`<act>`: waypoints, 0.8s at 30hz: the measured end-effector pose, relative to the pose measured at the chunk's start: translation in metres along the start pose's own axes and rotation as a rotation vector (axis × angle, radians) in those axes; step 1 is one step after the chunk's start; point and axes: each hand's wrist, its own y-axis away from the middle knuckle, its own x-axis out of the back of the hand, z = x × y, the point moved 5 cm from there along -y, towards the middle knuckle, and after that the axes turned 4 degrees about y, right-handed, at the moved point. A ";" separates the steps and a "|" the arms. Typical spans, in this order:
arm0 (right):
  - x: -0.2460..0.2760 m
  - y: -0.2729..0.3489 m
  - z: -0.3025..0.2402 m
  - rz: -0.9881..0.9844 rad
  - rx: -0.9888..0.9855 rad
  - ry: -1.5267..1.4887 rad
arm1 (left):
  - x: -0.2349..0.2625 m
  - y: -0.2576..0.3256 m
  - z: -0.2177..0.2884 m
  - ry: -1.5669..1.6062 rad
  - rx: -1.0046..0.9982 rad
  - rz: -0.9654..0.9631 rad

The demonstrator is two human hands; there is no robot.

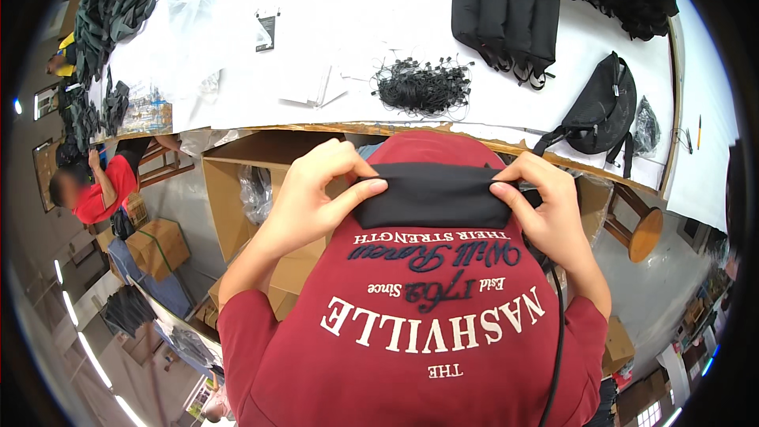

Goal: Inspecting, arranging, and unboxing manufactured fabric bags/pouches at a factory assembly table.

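Note:
A flat black fabric pouch [435, 196] stretches across the front of my red shirt, just short of the table edge. My left hand [328, 186] pinches its upper left corner between thumb and fingers. At the upper right corner, my right hand [541, 196] grips the cloth the same way. The pouch's far side is hidden. On the table ahead lie a tangled heap of thin black cords [423, 85] and, to the right, a black waist bag [602, 107] with straps hanging over the edge.
Several black bags [504, 20] lie lined up on the white table [316, 16]. Black straps [118, 0] are heaped far left. Below the table edge are an open cardboard box [225, 198] and a wooden stool [644, 233]. A person in red [107, 188] sits at left.

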 end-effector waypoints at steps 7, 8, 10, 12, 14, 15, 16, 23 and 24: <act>0.015 -0.012 0.012 0.113 0.072 0.054 | 0.006 -0.011 -0.006 -0.020 -0.175 0.108; 0.023 -0.017 0.022 0.189 0.022 0.033 | 0.011 -0.012 -0.031 0.153 0.043 0.208; 0.051 -0.019 0.074 0.474 -0.117 -0.112 | 0.033 -0.021 -0.063 -0.020 0.079 0.421; 0.077 -0.023 0.121 0.771 -0.057 -0.158 | 0.060 -0.017 -0.143 -0.176 0.159 0.561; 0.098 -0.035 0.163 1.021 -0.084 0.026 | 0.071 -0.017 -0.196 -0.715 0.298 0.661; 0.103 -0.044 0.188 1.048 -0.173 0.057 | 0.068 -0.020 -0.216 -0.715 0.277 0.661; 0.104 -0.057 0.208 1.066 -0.256 0.087 | 0.068 -0.020 -0.237 -0.675 0.345 0.671; 0.089 -0.105 0.274 0.886 -0.361 0.335 | 0.055 -0.044 -0.268 -0.207 0.316 0.643; 0.091 -0.104 0.275 0.868 -0.370 0.358 | 0.054 -0.041 -0.266 -0.203 0.353 0.653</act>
